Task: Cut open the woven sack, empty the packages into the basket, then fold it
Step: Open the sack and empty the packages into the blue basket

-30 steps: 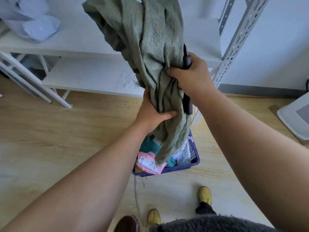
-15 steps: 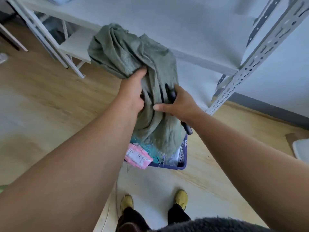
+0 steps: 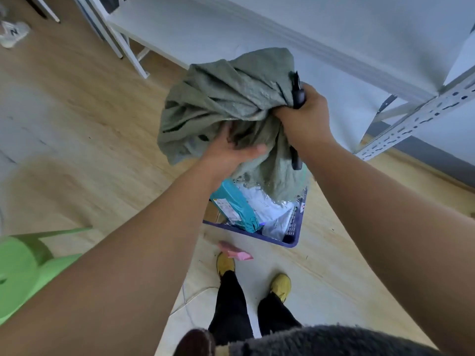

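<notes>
- The crumpled grey-green woven sack [image 3: 231, 104] is being held bunched at frame centre, above the dark blue plastic basket [image 3: 293, 236] of packages [image 3: 235, 205].
- It is being clutched by the right hand [image 3: 302, 119], fingers curled round cloth and a black-handled cutter [image 3: 298, 95] together.
- The left hand [image 3: 228, 152] is being pressed underneath; its fingertips are hidden.
- A pink packet [image 3: 237, 254] is lying outside the basket; it risks being trodden on.
- The blade could be snagged in cloth during folding.

bright, even daylight, perhaps from the right; soft shadows on the floor [image 3: 77, 129]; motion blur at left; wide-angle bending at edges.
</notes>
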